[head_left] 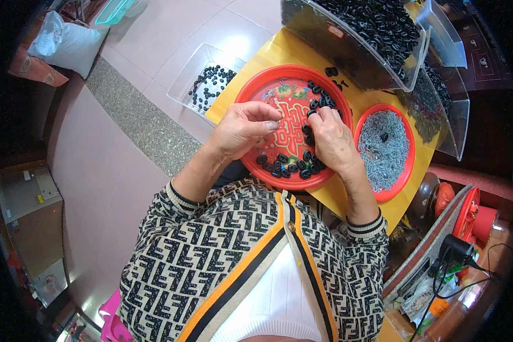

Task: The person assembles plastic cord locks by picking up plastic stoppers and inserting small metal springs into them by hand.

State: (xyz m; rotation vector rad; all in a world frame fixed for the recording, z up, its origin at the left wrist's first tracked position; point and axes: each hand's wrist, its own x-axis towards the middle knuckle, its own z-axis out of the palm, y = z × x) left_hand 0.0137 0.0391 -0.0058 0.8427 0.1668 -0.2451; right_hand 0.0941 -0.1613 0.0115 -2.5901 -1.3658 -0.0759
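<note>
A round red tray (256, 85) with a printed pattern sits on the yellow table (279, 54), with several small black ring-shaped parts (290, 167) along its right and near rims. My left hand (242, 128) hovers over the tray's left side, fingers curled with thumb and forefinger pinched together; what it pinches is too small to see. My right hand (332, 139) rests over the tray's right part, fingertips down among the black parts (319, 101). A smaller red tray (407, 148) to the right is full of small grey metal pieces (382, 148).
A clear bin (353, 48) heaped with black parts stands at the table's far side, with another clear bin (447, 119) to its right. A clear box (191, 77) with several black parts sits on the floor at left. Clutter, cables and red containers (479, 219) lie at right.
</note>
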